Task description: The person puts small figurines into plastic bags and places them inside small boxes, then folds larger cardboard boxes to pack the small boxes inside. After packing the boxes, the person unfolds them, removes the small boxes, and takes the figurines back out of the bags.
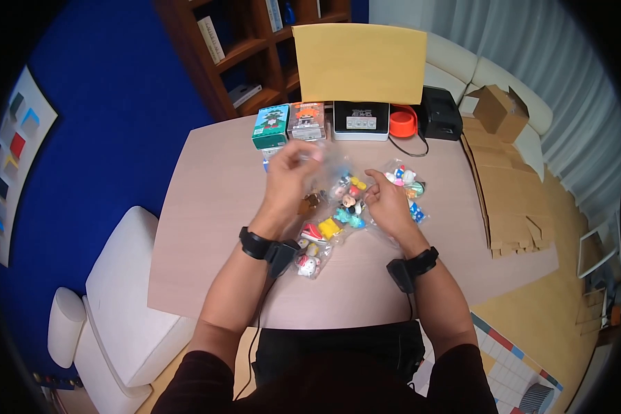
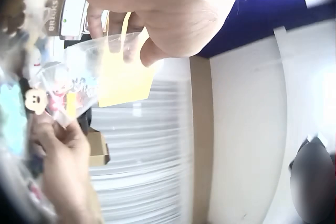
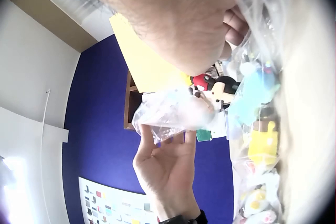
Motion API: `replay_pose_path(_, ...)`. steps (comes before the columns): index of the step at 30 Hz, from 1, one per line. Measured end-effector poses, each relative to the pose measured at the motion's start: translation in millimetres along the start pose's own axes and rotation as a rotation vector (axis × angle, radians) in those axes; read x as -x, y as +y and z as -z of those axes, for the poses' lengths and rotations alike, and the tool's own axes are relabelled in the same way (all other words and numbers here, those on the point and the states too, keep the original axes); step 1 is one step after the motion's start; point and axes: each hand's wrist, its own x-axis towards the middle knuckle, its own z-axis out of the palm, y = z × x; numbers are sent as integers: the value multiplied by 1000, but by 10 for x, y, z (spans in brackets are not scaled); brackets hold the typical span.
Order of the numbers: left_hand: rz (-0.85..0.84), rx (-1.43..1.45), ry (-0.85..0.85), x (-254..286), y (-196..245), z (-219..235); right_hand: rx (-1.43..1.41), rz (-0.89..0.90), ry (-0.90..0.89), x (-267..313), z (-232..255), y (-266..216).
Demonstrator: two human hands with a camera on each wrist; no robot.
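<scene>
In the head view, my left hand (image 1: pixel 291 181) is raised over the far side of the pile and pinches the edge of a clear plastic bag (image 3: pixel 163 116). The bag is blurred in the head view. My right hand (image 1: pixel 391 207) is low at the right of the pile, index finger and thumb apart, close to a figure with yellow shoes (image 1: pixel 357 185). Around it lie bagged toy figures: a turquoise one (image 1: pixel 350 218), a yellow one (image 1: pixel 329 228) and a white one with a red bow (image 1: pixel 308 265). A brown figure (image 1: pixel 310 202) lies under my left wrist.
At the table's back stand a green box (image 1: pixel 271 124), an orange-fronted box (image 1: pixel 306 121), a white-and-black device (image 1: pixel 361 123), a red round object (image 1: pixel 403 123) and a black device (image 1: pixel 441 114). A yellow sheet (image 1: pixel 360 63) rises behind them. Flattened cardboard (image 1: pixel 507 193) lies along the right edge.
</scene>
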Motion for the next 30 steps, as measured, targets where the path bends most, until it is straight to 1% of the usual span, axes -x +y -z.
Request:
replay_pose_path(2, 154, 501, 107, -17, 38, 166, -49, 66, 20, 16, -3, 22)
replay_pose_path(3, 159, 501, 107, 13, 25, 215, -49, 61, 18, 20, -5, 24)
replay_pose_path(5, 200, 645, 226, 89, -12, 305, -87, 4, -71, 16, 31, -47)
replay_pose_path(6, 230, 693, 256, 143, -81, 367, -86, 2, -75, 36, 52, -89)
replay_pose_path(7, 233, 695, 260, 186, -91, 395, 2, 63, -89, 57, 74, -138)
replay_pose_path(8, 251, 605, 344, 225, -97, 417, 90, 126, -103, 73, 77, -165)
replay_pose_path(9, 267, 514, 427, 254, -101, 441, 91, 126, -108, 86, 62, -171)
replay_pose_path(10, 267, 517, 432, 274, -104, 470, 132, 148, -91, 96, 47, -176)
replay_pose_path(11, 313, 475, 433, 291, -107, 502, 173, 170, -73, 97, 31, -180)
replay_pose_path(12, 360, 432, 434, 314, -111, 525, 175, 174, -79, 96, 25, -169)
replay_pose_path(13, 360, 434, 440, 342, -102, 488, 160, 158, -108, 96, 28, -145)
replay_pose_path(15, 173, -27, 357, 400, -35, 324, 147, 142, -140, 98, 37, -157)
replay_pose_path(16, 175, -24, 360, 425, 19, 287, 107, 71, -171, 103, 72, -201)
replay_pose_path(17, 207, -267, 285, 444, 79, 253, 69, -1, -201, 102, 93, -220)
replay_pose_path(18, 237, -508, 206, 466, 96, 229, 75, -2, -204, 87, 92, -181)
replay_pose_path(19, 238, -501, 209, 491, 27, 217, -34, -43, -205, 57, 90, -109)
replay_pose_path(20, 72, -580, 150, 512, -79, 206, -142, -84, -203, 30, 81, -52)
replay_pose_path(21, -95, -656, 90, 529, -158, 190, -135, -84, -202, 12, 56, -2)
replay_pose_path(22, -132, -651, 76, 541, -186, 138, -210, -83, -155, 4, 36, 19)
replay_pose_path(23, -131, -642, 77, 546, -218, 120, -284, -82, -109, 1, 30, 36)
replay_pose_path(25, -178, -605, 18, 551, -266, 84, -290, -87, -76, 13, 44, -21)
replay_pose_path(26, -177, -597, 22, 558, -271, 75, -306, -90, -42, 22, 63, -71)
replay_pose_path(27, -90, -559, 16, 565, -259, 72, -298, -88, -45, 26, 85, -89)
replay_pose_path(28, -5, -522, 9, 565, -251, 71, -268, -17, 22, 25, 104, -105)
replay_pose_path(29, -9, -518, 14, 556, -269, 76, -239, 56, 90, 23, 125, -131)
replay_pose_path(30, -44, -534, 11, 547, -293, 83, -235, 62, 90, 28, 158, -177)
